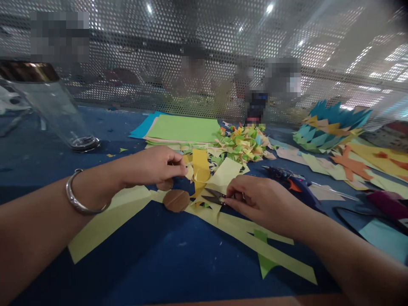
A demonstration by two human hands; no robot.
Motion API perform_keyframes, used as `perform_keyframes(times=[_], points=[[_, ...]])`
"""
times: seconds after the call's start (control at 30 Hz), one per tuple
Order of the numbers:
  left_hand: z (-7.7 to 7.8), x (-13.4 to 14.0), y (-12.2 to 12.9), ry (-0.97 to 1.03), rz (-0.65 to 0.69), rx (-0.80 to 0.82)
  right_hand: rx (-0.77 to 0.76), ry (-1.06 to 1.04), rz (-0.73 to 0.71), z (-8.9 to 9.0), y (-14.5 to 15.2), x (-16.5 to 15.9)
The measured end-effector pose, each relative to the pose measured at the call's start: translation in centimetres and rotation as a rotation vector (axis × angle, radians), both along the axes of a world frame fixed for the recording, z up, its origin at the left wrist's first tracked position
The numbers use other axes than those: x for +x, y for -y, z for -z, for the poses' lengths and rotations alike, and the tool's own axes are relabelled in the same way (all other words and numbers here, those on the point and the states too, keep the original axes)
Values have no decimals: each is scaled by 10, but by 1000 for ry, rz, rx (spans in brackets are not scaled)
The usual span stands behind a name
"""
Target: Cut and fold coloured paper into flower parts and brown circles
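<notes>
My right hand [255, 199] is closed around a small pair of scissors [214, 197], its blades parted slightly and pointing left over paper scraps. Thumb and fingers of my left hand [156, 165] pinch a small pale yellow piece of paper [189, 172]. Under and beside that hand lie a round brown cardboard disc [176, 200] and a second, partly hidden disc [165, 184]. A darker yellow paper strip [200, 170] lies between the hands. Long pale yellow strips [270, 248] and a larger pale yellow sheet [111, 221] spread across the blue table [178, 259].
Behind the hands are a stack of coloured sheets [185, 127] and a heap of cut paper bits [244, 142]. A glass jar [57, 106] stands left. At right lie a dark blue glue gun [295, 185], loose scraps and a layered paper piece [331, 127]. A perforated metal screen [143, 55] closes the back.
</notes>
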State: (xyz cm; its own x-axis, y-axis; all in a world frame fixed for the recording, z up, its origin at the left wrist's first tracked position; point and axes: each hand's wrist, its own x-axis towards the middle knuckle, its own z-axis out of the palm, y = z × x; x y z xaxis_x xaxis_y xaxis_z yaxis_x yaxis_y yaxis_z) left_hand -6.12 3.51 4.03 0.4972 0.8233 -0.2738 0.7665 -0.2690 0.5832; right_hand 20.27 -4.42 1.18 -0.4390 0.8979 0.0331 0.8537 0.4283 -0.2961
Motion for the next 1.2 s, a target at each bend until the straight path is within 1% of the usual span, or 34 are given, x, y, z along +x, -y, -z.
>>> perform_keyframes(times=[0.1,0.17,0.2,0.27,0.37,0.43,0.53,0.6,0.73,0.8,0.9,1.0,1.1,1.2], points=[[3,-4,-5,6,33,-76,0,5,0,1,0,0],[4,-6,-7,-24,69,-80,-3,5,0,0,1,1],[4,-7,-7,-54,83,-46,-6,4,0,0,1,1],[3,-8,-9,-126,93,75,-12,3,-2,0,1,1],[-2,-9,-8,-200,61,259,-7,5,-9,1,1,3],[-6,-8,-7,-216,53,307,-6,3,-14,1,0,4],[-10,-7,-4,-238,58,336,-17,8,-9,0,1,5],[-8,-9,-5,-233,25,384,-22,18,-2,-1,1,5],[2,-19,-17,-185,-109,561,-34,31,10,-3,2,6],[6,-25,-25,-210,-129,584,-28,34,10,-2,3,7],[3,-32,-34,-329,-96,539,-19,34,-5,2,3,10],[-9,-38,-33,-486,3,398,-24,35,-7,2,4,10],[-23,-46,-20,-573,92,227,-37,44,6,1,4,10],[-28,-57,-1,-589,78,147,-61,56,20,-1,4,9]])
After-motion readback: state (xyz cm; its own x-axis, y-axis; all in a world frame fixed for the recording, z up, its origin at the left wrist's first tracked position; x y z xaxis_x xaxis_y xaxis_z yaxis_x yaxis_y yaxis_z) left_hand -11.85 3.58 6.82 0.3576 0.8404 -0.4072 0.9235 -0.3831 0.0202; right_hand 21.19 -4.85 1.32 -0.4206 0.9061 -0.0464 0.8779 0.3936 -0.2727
